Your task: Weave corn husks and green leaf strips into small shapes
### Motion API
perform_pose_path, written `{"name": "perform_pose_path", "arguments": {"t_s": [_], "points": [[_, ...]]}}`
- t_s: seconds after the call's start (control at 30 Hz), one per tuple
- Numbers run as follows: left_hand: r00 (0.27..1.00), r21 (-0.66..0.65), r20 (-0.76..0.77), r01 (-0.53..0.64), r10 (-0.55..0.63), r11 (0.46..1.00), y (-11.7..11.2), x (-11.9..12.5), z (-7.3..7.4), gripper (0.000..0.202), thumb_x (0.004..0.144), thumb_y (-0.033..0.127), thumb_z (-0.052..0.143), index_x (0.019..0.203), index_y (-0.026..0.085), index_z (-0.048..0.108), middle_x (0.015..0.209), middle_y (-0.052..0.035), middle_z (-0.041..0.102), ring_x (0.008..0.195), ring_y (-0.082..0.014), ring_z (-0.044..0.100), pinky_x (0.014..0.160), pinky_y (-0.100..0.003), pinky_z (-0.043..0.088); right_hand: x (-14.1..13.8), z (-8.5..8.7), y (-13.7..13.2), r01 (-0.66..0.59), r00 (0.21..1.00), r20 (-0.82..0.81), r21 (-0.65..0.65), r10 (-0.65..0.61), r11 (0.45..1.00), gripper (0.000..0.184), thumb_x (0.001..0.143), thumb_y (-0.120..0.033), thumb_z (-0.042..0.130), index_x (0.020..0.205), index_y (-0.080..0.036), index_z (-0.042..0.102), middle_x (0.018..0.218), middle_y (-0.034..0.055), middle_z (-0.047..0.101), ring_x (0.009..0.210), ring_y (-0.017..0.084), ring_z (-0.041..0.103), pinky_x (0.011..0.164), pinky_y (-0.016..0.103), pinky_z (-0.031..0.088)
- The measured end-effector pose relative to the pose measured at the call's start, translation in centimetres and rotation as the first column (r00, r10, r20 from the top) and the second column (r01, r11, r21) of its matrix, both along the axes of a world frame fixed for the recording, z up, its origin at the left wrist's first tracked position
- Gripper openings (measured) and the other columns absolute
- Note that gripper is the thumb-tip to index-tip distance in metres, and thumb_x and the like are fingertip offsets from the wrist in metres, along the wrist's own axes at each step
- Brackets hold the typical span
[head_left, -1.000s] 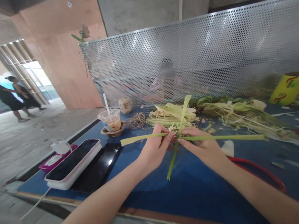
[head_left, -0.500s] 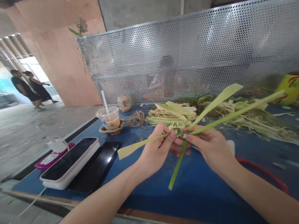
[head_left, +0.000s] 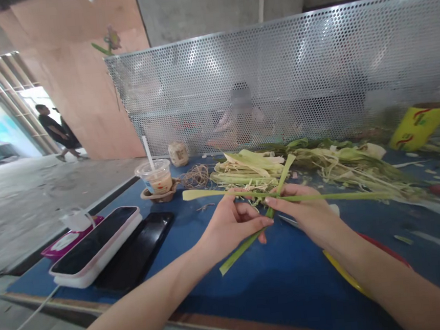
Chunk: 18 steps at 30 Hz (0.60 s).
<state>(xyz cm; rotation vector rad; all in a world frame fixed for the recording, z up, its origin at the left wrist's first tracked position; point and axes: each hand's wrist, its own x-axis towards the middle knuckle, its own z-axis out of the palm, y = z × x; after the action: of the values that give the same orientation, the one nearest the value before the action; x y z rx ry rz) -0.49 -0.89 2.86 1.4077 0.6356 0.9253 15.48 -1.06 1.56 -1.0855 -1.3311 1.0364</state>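
Several long green leaf strips [head_left: 346, 195] cross at one spot between my two hands, above the blue tabletop. My left hand [head_left: 231, 225] is closed, its thumb and fingers pinching the strip that slants down toward me just below the crossing. My right hand [head_left: 311, 211] is closed on the crossing itself, thumb at the front. One end points left, another up and right, and a narrow one runs far right. Under my right wrist lie what look like scissors [head_left: 344, 272], with a metal blade and red and yellow handles, partly hidden.
Beyond my hands are piled leaf strips [head_left: 243, 170], a tangle of twine [head_left: 195, 176] and a lidded drink cup [head_left: 155, 177] with a straw. Two phones [head_left: 137, 252] lie at left. A yellow container [head_left: 419, 126] stands far right. Behind rises a perforated metal screen [head_left: 205, 79].
My left fingers have shifted from the left-pointing strip to the downward one, which now slants further left. The right-hand strip has swung down to nearly level. The view has turned slightly right.
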Motion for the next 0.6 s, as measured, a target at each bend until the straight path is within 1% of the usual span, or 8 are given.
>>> {"name": "perform_pose_path", "arguments": {"t_s": [0.1,0.23,0.33,0.4,0.43,0.5,0.53,0.6], "points": [[0.999,-0.013,0.034,-0.036,0.037,0.999,-0.6,0.4,-0.3,0.039,0.066,0.013,0.067,0.082,0.020,0.032,0.048,0.0102,0.056,0.040,-0.0085,0.055,0.051,-0.023,0.047,-0.1,0.2,0.0,0.009,0.998,-0.055,0.000,-0.009,1.000,0.022,0.059,-0.038,0.072,0.063,-0.018,0.061,0.058,-0.0011,0.055,0.059,0.014,0.051,0.054,0.027,0.041],[1.000,-0.009,0.014,-0.028,0.028,1.000,-0.3,0.0,-0.5,0.039,0.067,0.017,0.068,0.082,0.020,0.032,0.048,0.0095,0.057,0.041,-0.0091,0.056,0.052,-0.022,0.045,0.2,0.0,0.2,0.024,0.999,0.021,0.028,-0.024,0.999,0.023,0.062,-0.039,0.069,0.063,-0.018,0.061,0.059,-0.0014,0.053,0.059,0.013,0.048,0.054,0.026,0.038],[0.991,-0.069,-0.093,0.087,-0.093,0.994,1.2,-1.0,-0.2,0.041,0.064,0.021,0.070,0.090,0.018,0.038,0.055,0.0032,0.063,0.050,-0.0126,0.061,0.047,-0.019,0.041,0.6,0.1,0.2,-0.142,0.989,0.041,0.030,0.141,0.989,0.021,0.068,-0.039,0.065,0.066,-0.019,0.060,0.058,-0.0027,0.050,0.057,0.011,0.047,0.054,0.025,0.037],[0.973,-0.142,-0.134,0.170,-0.189,0.975,2.3,-1.4,0.1,0.038,0.064,0.026,0.071,0.091,0.015,0.046,0.068,-0.0033,0.066,0.059,-0.0137,0.062,0.048,-0.020,0.042,0.9,0.3,-0.2,-0.293,0.956,0.040,0.020,0.292,0.956,0.020,0.070,-0.039,0.064,0.068,-0.019,0.060,0.058,-0.0029,0.050,0.055,0.010,0.046,0.053,0.024,0.036],[0.983,-0.150,-0.110,0.129,-0.146,0.980,2.6,-1.5,0.2,0.034,0.068,0.031,0.067,0.091,0.013,0.051,0.071,-0.0041,0.066,0.058,-0.0106,0.060,0.048,-0.018,0.041,0.9,0.4,-0.5,-0.348,0.936,0.056,0.000,0.348,0.937,0.020,0.070,-0.039,0.064,0.068,-0.019,0.060,0.058,-0.0024,0.052,0.055,0.010,0.046,0.052,0.023,0.036],[0.999,-0.163,0.003,0.034,-0.034,0.986,2.8,-1.4,0.1,0.032,0.075,0.042,0.057,0.087,0.012,0.059,0.066,-0.0013,0.061,0.053,-0.0063,0.054,0.047,-0.016,0.040,0.6,0.7,-1.0,-0.402,0.906,0.118,-0.064,0.407,0.914,0.021,0.068,-0.040,0.065,0.066,-0.019,0.061,0.060,-0.0015,0.053,0.054,0.010,0.046,0.051,0.023,0.036],[0.999,-0.177,0.027,0.030,-0.026,0.984,2.7,-1.2,0.0,0.034,0.076,0.045,0.055,0.082,0.012,0.061,0.063,-0.0005,0.059,0.052,-0.0059,0.052,0.046,-0.017,0.040,0.4,0.7,-1.2,-0.403,0.898,0.151,-0.094,0.413,0.911,0.022,0.067,-0.040,0.066,0.065,-0.019,0.061,0.059,-0.0015,0.053,0.054,0.010,0.046,0.051,0.023,0.036],[0.998,-0.115,0.049,0.039,-0.033,0.993,2.3,-0.7,-0.4,0.030,0.072,0.041,0.061,0.073,0.011,0.063,0.060,0.0001,0.058,0.050,-0.0060,0.051,0.046,-0.017,0.041,0.0,0.6,-1.4,-0.387,0.894,0.196,-0.112,0.402,0.915,0.025,0.066,-0.043,0.065,0.063,-0.019,0.062,0.058,-0.0015,0.053,0.054,0.010,0.046,0.050,0.023,0.037]]}}
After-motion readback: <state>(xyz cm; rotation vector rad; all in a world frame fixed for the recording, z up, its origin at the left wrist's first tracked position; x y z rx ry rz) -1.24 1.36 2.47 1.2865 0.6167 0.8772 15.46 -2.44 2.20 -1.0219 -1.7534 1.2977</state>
